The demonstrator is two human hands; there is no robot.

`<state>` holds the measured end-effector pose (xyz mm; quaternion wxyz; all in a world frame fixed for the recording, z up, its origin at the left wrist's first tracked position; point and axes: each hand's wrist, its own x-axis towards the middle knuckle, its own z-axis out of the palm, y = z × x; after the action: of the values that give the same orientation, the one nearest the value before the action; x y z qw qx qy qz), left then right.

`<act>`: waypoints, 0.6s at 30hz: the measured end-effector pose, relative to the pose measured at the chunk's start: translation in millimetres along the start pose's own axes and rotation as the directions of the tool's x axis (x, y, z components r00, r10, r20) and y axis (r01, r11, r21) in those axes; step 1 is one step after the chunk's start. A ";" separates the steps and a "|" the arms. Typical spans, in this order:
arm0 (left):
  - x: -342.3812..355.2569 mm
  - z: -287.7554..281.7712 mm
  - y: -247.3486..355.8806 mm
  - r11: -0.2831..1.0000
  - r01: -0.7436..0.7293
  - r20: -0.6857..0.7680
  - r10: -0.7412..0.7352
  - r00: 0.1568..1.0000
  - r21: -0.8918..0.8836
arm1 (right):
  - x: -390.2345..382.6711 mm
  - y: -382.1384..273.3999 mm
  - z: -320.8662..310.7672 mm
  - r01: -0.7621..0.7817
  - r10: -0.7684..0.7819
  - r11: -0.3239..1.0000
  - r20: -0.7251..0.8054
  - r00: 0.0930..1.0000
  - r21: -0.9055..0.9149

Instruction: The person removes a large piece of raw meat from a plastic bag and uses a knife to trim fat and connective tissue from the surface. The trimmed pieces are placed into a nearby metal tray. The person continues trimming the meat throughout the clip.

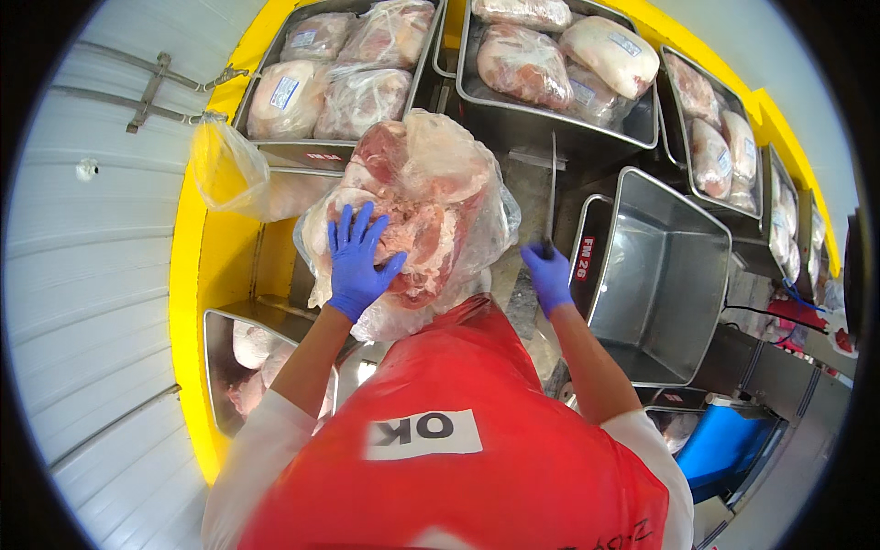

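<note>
A large cut of raw meat point(417, 183) with pale fat and red flesh lies in front of me on clear plastic wrap point(502, 220). My left hand point(359, 261), in a blue glove, rests on the meat's left part with its fingers spread. To the right of the meat and apart from it, my gloved right hand point(548, 275) is closed round the dark handle of a knife point(553, 188). The long thin blade points away from me, upright in the view. Most of the handle is hidden in my fist.
Steel bins of wrapped meat, including one bin point(655, 136), stand along the far side beside a yellow rail point(188, 275). An empty steel bin point(665, 302) is at my right. A clear plastic bag point(225, 170) hangs at the left, near a white wall point(101, 238).
</note>
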<state>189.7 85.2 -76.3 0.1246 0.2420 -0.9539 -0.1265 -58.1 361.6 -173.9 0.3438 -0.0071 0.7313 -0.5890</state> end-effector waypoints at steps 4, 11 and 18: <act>1.0 -9.6 17.3 0.996 0.084 0.096 -0.087 0.992 0.035 | 70.0 -12.4 74.5 -0.033 0.028 0.983 0.032 0.999 0.179; -21.8 -25.9 37.8 0.969 0.244 0.035 -0.245 0.969 0.023 | 131.4 10.3 77.0 -0.043 -0.011 0.935 -0.152 0.988 -0.352; -110.6 -24.9 -4.4 0.811 0.577 -0.048 -0.583 0.811 -0.099 | 129.3 17.2 75.3 0.063 -0.101 0.918 -0.078 0.992 -0.391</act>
<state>293.2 131.5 -73.9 0.1258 0.5208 -0.8234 -0.1870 -111.6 248.7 -257.9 0.2747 -0.0769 0.8481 -0.4464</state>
